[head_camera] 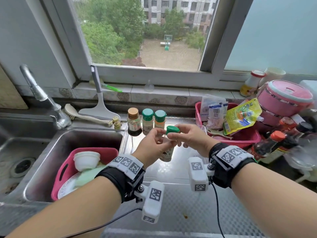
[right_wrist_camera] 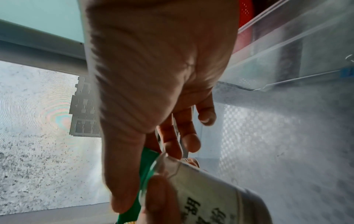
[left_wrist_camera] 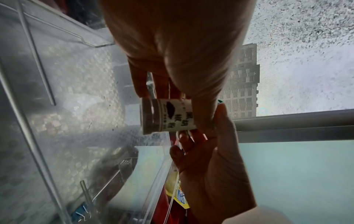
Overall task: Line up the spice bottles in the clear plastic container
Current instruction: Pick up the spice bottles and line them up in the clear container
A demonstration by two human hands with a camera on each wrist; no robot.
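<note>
My left hand (head_camera: 159, 137) grips a glass spice bottle (head_camera: 167, 152) with a white label, held above the clear plastic container (head_camera: 203, 129). My right hand (head_camera: 175, 134) pinches the bottle's green cap (head_camera: 172, 130), which sits tilted at the bottle's mouth. I cannot tell whether the cap is screwed on. The left wrist view shows the bottle (left_wrist_camera: 168, 116) over the container's floor and wall (left_wrist_camera: 153, 163). The cap (right_wrist_camera: 142, 171) meets the bottle's neck (right_wrist_camera: 208, 186) in the right wrist view. A brown-capped bottle (head_camera: 134, 124) and two green-capped ones (head_camera: 147, 121) (head_camera: 160, 120) stand in a row at the container's far end.
A sink (head_camera: 89, 140) with a pink basin of dishes (head_camera: 61, 170) lies to the left. On the right stands a red basket (head_camera: 247, 140) with sachets, then sauce bottles (head_camera: 272, 146) and a pink pot (head_camera: 284, 97). The steel counter (head_camera: 188, 212) runs along the near side.
</note>
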